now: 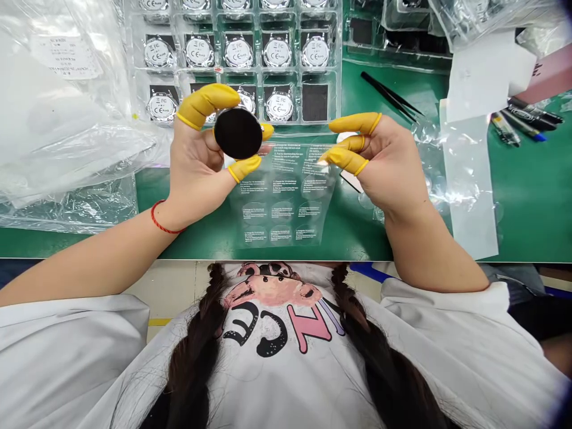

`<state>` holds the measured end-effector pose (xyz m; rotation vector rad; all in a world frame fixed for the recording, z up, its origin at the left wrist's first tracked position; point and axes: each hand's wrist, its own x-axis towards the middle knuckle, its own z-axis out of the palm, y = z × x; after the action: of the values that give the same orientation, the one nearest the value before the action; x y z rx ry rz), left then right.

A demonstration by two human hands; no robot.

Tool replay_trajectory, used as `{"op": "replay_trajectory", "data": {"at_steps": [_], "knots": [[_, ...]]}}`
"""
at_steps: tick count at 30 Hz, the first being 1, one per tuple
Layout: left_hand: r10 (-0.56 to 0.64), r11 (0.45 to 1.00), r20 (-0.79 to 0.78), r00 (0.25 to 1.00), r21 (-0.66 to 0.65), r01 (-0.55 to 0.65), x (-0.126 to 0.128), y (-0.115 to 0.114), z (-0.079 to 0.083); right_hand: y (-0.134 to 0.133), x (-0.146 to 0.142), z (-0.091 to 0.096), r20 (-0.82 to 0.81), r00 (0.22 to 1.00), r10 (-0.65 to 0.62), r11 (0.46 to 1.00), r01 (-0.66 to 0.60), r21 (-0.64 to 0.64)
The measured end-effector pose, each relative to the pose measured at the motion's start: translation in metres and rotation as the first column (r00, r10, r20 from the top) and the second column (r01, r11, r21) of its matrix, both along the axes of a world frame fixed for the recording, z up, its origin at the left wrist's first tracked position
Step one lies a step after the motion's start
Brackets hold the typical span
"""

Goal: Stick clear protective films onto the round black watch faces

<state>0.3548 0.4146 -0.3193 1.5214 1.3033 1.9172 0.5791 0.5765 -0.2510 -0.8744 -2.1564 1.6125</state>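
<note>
My left hand (pixel 196 161), with yellow finger cots, grips a round black disc (pixel 238 133) by its edge between fingertips and thumb. My right hand (pixel 375 161) hovers a little to the right of the disc, yellow-capped fingers close together and pointing left; whether they pinch anything I cannot make out. Under both hands lies a clear sheet of printed round stickers (pixel 281 196) on the green mat (pixel 527 196). Behind them stands a clear plastic tray (pixel 339 71) with several round silver-backed devices (pixel 279 107) in its pockets.
Crumpled clear plastic bags (pixel 67 119) lie at the left. Black tweezers (pixel 391 95) rest on the mat right of the tray. White backing paper (pixel 469 179) and pens (pixel 522 122) lie at the right. The table edge runs along the front.
</note>
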Motion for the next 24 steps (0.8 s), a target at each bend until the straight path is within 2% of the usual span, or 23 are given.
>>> {"op": "replay_trajectory", "data": {"at_steps": [3, 5, 8, 11, 13, 16, 20, 22, 24], "knots": [[-0.025, 0.997, -0.048, 0.999, 0.074, 0.028, 0.000, 0.004, -0.003, 0.003, 0.001, 0.005, -0.004, 1.000, 0.025, 0.999, -0.025, -0.039], [-0.024, 0.998, -0.044, 0.999, 0.054, 0.026, 0.002, 0.003, 0.001, 0.006, 0.001, 0.007, -0.044, 0.999, 0.030, 0.999, -0.031, -0.019], [0.041, 0.987, 0.040, 0.998, -0.155, -0.034, 0.011, -0.004, 0.018, 0.010, -0.001, 0.002, -0.109, 0.994, 0.023, 0.996, -0.014, 0.083], [0.103, 0.931, 0.112, 0.988, -0.360, -0.057, 0.019, -0.011, 0.034, 0.014, -0.002, -0.005, -0.101, 0.994, 0.046, 0.986, -0.029, 0.164], [0.092, 0.914, 0.136, 0.986, -0.405, -0.029, 0.020, -0.011, 0.037, 0.015, -0.001, -0.003, -0.121, 0.991, 0.061, 0.978, -0.035, 0.208], [0.025, 0.922, 0.142, 0.990, -0.387, 0.033, 0.019, -0.009, 0.030, 0.012, 0.001, 0.011, -0.203, 0.978, 0.053, 0.968, -0.001, 0.250], [-0.014, 0.889, 0.155, 0.988, -0.449, 0.083, 0.025, -0.006, 0.023, -0.001, -0.011, 0.032, -0.341, 0.939, 0.032, 0.987, 0.024, 0.158], [-0.039, 0.873, 0.173, 0.984, -0.474, 0.118, 0.031, -0.005, 0.024, -0.010, -0.024, 0.033, -0.352, 0.934, 0.064, 0.996, -0.037, 0.084], [-0.074, 0.870, 0.193, 0.978, -0.467, 0.158, 0.035, -0.005, 0.025, -0.018, -0.037, 0.029, -0.279, 0.954, 0.109, 0.993, -0.117, -0.011]]}}
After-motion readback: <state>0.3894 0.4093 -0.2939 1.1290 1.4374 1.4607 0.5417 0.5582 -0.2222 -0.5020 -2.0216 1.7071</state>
